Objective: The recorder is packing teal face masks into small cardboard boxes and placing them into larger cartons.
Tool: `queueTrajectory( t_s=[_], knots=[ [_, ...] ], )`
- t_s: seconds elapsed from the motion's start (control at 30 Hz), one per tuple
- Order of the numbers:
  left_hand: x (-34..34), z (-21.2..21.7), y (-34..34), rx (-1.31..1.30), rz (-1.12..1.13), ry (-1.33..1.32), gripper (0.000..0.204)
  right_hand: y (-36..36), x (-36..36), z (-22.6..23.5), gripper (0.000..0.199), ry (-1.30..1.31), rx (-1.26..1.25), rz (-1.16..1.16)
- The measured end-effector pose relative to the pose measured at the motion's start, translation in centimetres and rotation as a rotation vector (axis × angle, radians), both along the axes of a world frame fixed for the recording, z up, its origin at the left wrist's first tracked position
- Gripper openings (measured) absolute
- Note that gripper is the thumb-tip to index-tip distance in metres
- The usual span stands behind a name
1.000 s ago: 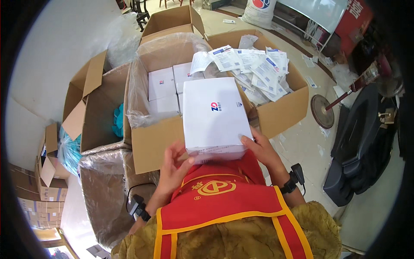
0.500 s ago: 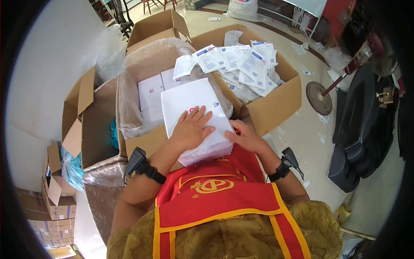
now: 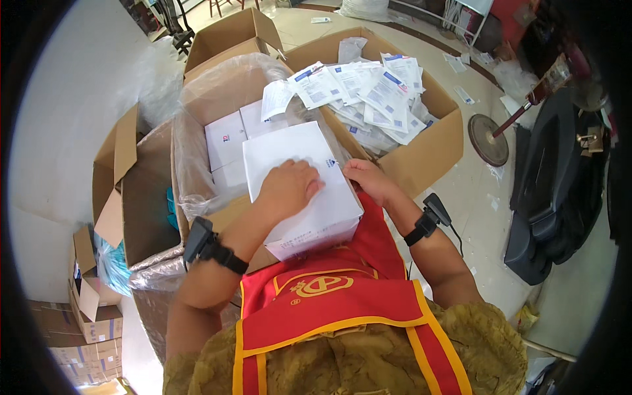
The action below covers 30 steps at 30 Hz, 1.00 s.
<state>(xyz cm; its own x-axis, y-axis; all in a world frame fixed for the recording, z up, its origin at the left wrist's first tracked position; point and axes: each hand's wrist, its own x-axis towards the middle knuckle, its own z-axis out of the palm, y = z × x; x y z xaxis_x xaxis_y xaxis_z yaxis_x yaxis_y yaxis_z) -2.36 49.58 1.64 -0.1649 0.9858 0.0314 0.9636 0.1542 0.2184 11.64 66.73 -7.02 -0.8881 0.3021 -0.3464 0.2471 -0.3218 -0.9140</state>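
The person holds a white box [image 3: 299, 187] against the chest, resting on the near rim of the plastic-lined carton [image 3: 191, 178]. The left hand [image 3: 288, 189] lies flat on the box's top face, fingers spread and pressing down, not clenched. The right hand [image 3: 368, 179] grips the box's right edge, fingers curled round it. The box's long axis runs from near to far, tilting slightly leftward at the far end. More white boxes [image 3: 227, 141] sit inside that carton, just beyond. To the right, another carton [image 3: 428, 148] holds a loose heap of paper packets [image 3: 368, 92].
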Motion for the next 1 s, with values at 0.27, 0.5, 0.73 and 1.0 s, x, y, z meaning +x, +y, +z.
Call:
queueTrajectory(
  t_s=[0.27, 0.5, 0.73, 1.0],
  knots=[
    [-1.2, -1.2, 4.1, 0.206, -0.290, -0.134, 0.023, -0.5, -0.2, 0.4, 0.009, 0.064, -0.160, -0.052],
    [-1.7, -1.2, 3.6, 0.177, -0.438, -0.162, 0.020, -0.1, -0.3, -0.5, 0.008, 0.086, -0.260, -0.073],
    [-0.3, -0.5, 5.2, 0.269, -0.525, -0.096, 0.016, -1.1, -0.9, 1.2, 0.011, 0.174, -0.180, -0.005],
    [0.5, 1.1, 3.6, 0.353, -0.511, -0.078, 0.016, -2.1, 0.2, 3.7, 0.015, 0.068, 0.053, 0.122]
  ],
)
